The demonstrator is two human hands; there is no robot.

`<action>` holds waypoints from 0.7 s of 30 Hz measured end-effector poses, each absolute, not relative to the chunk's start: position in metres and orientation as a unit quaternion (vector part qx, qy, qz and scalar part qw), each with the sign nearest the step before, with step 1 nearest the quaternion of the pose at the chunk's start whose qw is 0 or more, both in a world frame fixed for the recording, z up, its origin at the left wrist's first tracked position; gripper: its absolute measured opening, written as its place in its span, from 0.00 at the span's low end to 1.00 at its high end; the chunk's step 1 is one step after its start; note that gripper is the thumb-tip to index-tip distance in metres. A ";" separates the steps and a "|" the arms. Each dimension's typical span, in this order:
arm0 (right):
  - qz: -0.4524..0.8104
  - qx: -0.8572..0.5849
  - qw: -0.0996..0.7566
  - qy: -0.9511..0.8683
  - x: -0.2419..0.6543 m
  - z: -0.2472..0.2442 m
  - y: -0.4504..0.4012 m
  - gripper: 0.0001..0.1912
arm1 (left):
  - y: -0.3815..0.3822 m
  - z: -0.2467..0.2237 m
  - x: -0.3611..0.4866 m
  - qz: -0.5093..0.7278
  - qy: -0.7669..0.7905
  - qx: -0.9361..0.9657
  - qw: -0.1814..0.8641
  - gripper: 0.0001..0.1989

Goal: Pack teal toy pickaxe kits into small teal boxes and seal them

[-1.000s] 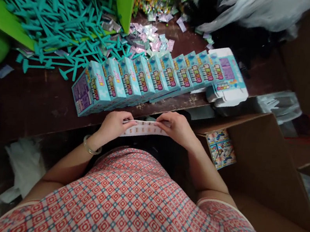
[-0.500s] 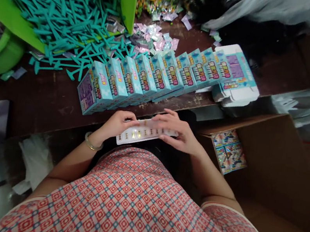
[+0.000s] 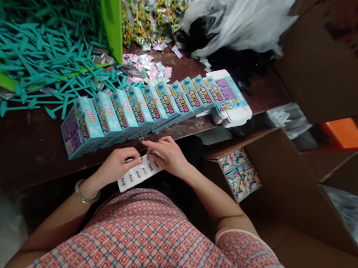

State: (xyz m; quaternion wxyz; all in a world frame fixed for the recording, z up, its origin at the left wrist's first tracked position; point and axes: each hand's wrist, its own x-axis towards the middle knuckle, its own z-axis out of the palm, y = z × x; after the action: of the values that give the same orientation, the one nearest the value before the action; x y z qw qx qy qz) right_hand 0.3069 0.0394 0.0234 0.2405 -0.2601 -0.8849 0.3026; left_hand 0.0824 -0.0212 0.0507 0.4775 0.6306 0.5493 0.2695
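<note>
A white sheet of small printed stickers (image 3: 138,174) is held above my lap, just off the table's front edge. My left hand (image 3: 116,164) is closed on its upper edge, the thumb and fingers pinching it. Over the sheet's far right end my right hand (image 3: 167,156) is closed too, its fingertips on the stickers; they hide that end. Just beyond both hands stands a slanting row of light blue printed boxes (image 3: 138,111). Flattened cartons (image 3: 230,101) of similar print lie stacked at the row's right end.
Teal plastic hammers (image 3: 52,49) spill from a green bin (image 3: 108,12) onto the dark table (image 3: 0,154). Small shiny packets (image 3: 149,67) lie behind the boxes, near bagged yellow-green pieces (image 3: 148,5) and a clear plastic bag (image 3: 243,16). At right, an open cardboard box (image 3: 297,186) holds colourful packs (image 3: 239,174).
The view has swung to the right. My right hand has moved closer to my left along the sticker sheet, which now tilts more steeply. The row of boxes stands as before.
</note>
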 end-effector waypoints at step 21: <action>0.080 -0.646 0.260 -0.713 0.393 0.036 0.264 0.34 | -0.027 0.038 0.085 0.242 0.550 0.630 0.492 0.15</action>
State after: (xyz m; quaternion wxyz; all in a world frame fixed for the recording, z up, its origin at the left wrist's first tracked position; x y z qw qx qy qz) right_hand 0.3929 0.2636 0.0358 0.2600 -0.6464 -0.7129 0.0796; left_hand 0.0855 -0.0274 0.0378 0.4916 0.6304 0.5499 0.2419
